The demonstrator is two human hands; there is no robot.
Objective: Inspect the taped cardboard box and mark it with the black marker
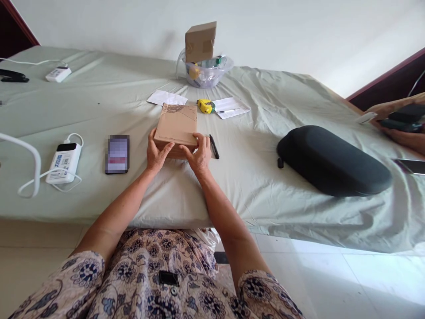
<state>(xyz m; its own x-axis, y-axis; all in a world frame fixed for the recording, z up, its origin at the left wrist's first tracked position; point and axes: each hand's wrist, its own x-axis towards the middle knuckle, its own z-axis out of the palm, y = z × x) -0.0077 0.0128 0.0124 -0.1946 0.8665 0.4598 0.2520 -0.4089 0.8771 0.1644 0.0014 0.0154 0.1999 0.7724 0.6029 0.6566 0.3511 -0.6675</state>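
A brown cardboard box [177, 122] rests on the cloth-covered table in front of me, with dark scribbled lines along its far top edge. My left hand [157, 152] grips its near left corner, thumb along the front face. At the near right corner my right hand [200, 151] holds it the same way, fingers on the top edge and side. Just right of that hand lies a black marker [214, 146]. Behind the box's right corner sits a yellow and green tape measure [206, 106], touching a white paper [231, 107] that has a pen [228, 110] on it.
Another paper [166, 97] lies behind the box. At the back, a clear plastic basket [209, 76] bears a second cardboard box [200, 42]. To the left are a phone [117, 154] and a white power bank [64, 163] with cables. A large black case [332, 161] stands right.
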